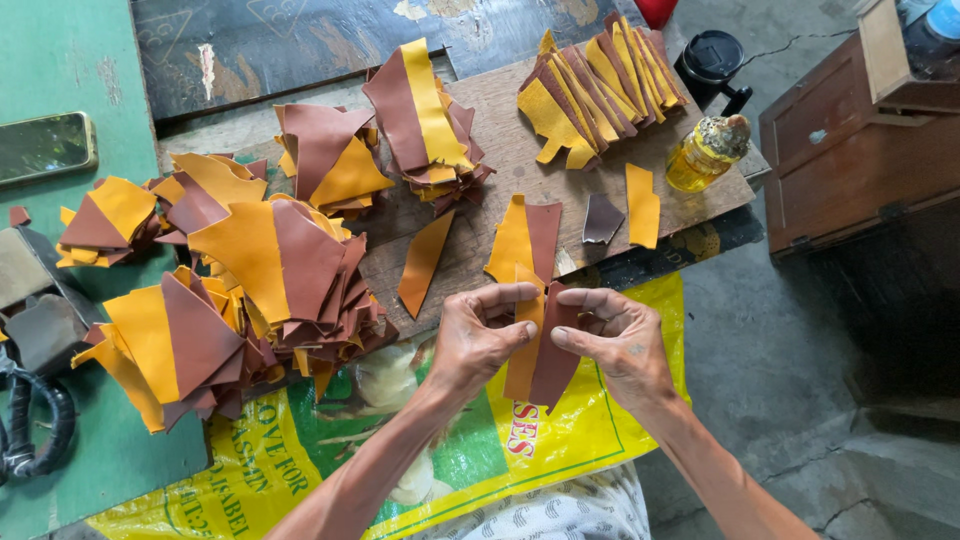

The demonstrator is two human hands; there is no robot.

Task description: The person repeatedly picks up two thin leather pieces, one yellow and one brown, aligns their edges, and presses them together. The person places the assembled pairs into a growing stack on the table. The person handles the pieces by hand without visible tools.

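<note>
I hold a two-tone leather piece (540, 350), orange strip joined to a brown one, between both hands just above the yellow printed sack (590, 420) on my lap. My left hand (480, 335) pinches the orange edge, thumb against forefinger near the top of the strip; my right hand (615, 340) pinches the brown edge the same way, thumb on the face, fingers curled behind. Both hands are closed on the piece, neither slack. The piece hangs down from the pinch points, its lower tip free below my knuckles. Judgement: it is thin and light, pliable but with enough body to hold its cut shape; the face looks matte, so it should not slip in a dry grip. Best held at the long outer edges, close to the seam's upper end, as now; gripping the tip would let it fold. Wrists are turned inward, palms facing each other, forearms converging from below. Just beyond my fingertips, on the wooden board (500, 100), lies another joined orange-brown pair (525, 238); to the left of my left hand is a large heap of cut pieces (270, 290). Beyond my right hand sit a single orange strip (643, 205), a small dark scrap (602, 218) and a bottle of yellow liquid (705, 152).
</note>
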